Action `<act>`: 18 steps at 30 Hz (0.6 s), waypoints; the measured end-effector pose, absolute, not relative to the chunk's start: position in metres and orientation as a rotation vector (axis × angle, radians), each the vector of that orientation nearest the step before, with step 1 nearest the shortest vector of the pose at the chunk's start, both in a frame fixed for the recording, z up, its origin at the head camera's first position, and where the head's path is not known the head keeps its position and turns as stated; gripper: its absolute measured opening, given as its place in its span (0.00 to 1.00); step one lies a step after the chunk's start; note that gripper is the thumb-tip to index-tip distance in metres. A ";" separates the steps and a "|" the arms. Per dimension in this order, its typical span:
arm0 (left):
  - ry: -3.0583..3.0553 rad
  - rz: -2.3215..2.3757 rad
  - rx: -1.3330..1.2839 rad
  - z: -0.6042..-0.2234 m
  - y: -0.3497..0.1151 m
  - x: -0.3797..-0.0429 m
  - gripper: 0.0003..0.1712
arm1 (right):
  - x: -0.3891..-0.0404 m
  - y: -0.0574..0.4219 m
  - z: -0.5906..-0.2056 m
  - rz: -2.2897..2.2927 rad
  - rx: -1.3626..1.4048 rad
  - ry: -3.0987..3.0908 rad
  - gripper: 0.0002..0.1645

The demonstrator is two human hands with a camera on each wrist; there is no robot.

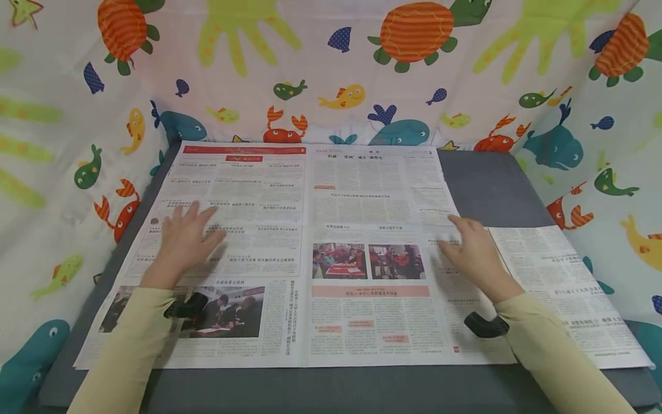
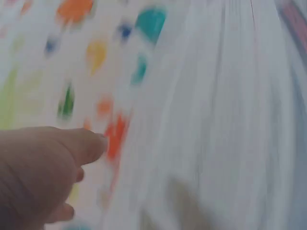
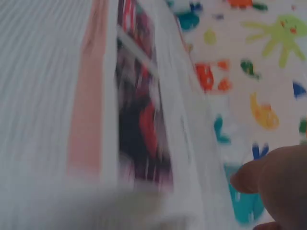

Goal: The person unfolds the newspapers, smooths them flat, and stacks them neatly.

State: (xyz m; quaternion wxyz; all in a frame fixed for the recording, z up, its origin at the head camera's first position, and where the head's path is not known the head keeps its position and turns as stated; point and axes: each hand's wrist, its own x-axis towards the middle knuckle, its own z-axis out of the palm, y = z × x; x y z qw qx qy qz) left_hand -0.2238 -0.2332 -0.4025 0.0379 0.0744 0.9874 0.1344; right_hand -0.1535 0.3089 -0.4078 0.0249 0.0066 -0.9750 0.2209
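Note:
A wide newspaper (image 1: 362,207) lies unfolded on a dark grey table, its centre fold running away from me. Over its left page my left hand (image 1: 183,247) is spread with the fingers apart, casting a shadow on the print. My right hand (image 1: 478,256) reaches across the right page's outer edge, thumb and index finger extended and apart. Neither hand grips anything. In the left wrist view the left thumb (image 2: 88,146) shows above the blurred page. The right wrist view has the right thumb (image 3: 252,175) beside the paper, with printed photos (image 3: 139,120) on it.
A further newspaper sheet (image 1: 564,287) lies at the right, partly under the unfolded one. The grey table (image 1: 486,184) shows at the back right and along the front edge. A cloth (image 1: 320,52) printed with sea animals hangs behind and at both sides.

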 end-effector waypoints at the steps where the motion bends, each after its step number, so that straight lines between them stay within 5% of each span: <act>1: 3.006 0.383 0.285 -0.398 -0.215 -0.227 0.39 | -0.160 0.295 -0.406 0.694 0.091 -3.016 0.38; 9: 2.781 0.258 0.533 -0.412 -0.092 -0.246 0.36 | -0.209 0.160 -0.413 0.602 0.696 -3.077 0.33; 18: 2.775 0.202 0.454 -0.444 -0.060 -0.243 0.34 | -0.223 0.098 -0.446 0.428 0.707 -3.163 0.31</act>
